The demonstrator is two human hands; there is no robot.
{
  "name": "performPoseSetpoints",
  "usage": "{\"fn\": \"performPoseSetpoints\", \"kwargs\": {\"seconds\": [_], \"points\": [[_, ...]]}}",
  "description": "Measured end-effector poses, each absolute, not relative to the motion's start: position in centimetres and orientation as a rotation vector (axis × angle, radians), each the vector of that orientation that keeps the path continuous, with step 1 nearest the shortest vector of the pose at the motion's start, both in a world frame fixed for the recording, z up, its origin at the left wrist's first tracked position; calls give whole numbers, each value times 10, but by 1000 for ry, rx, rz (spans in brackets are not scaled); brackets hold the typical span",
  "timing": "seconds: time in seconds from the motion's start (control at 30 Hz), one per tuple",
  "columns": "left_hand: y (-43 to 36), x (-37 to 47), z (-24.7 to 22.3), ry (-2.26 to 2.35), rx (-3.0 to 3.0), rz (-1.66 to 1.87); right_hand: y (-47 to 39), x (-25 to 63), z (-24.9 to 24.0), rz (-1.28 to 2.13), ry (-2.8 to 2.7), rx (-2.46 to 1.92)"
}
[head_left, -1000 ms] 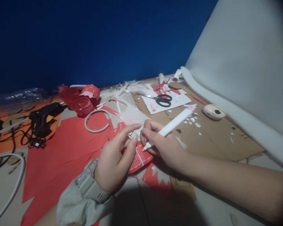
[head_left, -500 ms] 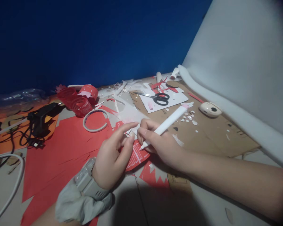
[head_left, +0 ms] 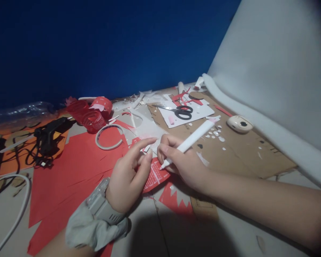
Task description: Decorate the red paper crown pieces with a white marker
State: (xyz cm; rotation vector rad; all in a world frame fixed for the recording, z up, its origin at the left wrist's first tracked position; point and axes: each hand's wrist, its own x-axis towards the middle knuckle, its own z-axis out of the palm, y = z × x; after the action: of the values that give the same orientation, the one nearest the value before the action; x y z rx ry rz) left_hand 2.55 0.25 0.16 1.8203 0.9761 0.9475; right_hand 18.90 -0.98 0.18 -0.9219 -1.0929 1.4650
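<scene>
My right hand (head_left: 184, 160) grips a white marker (head_left: 194, 138) with a pink end, its tip down on a red piece (head_left: 156, 175) that carries rows of white marks. My left hand (head_left: 131, 171) holds this red piece from the left, thumb and forefinger curved round its upper edge; the other fingers are hidden behind. Whether the piece is flat or rounded, I cannot tell. Beneath my hands lies a scrap of red paper (head_left: 176, 200) with a zigzag edge.
Red paper sheets (head_left: 77, 171) and a tape roll (head_left: 109, 136) lie left. Beyond them are red tape rolls (head_left: 92, 120) and a black glue gun (head_left: 49, 134) with a cable. Scissors (head_left: 183, 112) rest on white card. A cream rounded device (head_left: 240, 124) and white dots lie on cardboard (head_left: 243, 153).
The marker tip has shifted very slightly on the red piece. The whole view has drifted a little; both hands keep their hold.
</scene>
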Motion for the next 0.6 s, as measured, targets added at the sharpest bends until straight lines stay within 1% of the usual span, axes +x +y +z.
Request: {"fn": "performPoseSetpoints", "kwargs": {"seconds": [0.6], "points": [[3, 26, 2, 987, 1804, 952, -9, 190, 3, 1450, -1138, -968]]}}
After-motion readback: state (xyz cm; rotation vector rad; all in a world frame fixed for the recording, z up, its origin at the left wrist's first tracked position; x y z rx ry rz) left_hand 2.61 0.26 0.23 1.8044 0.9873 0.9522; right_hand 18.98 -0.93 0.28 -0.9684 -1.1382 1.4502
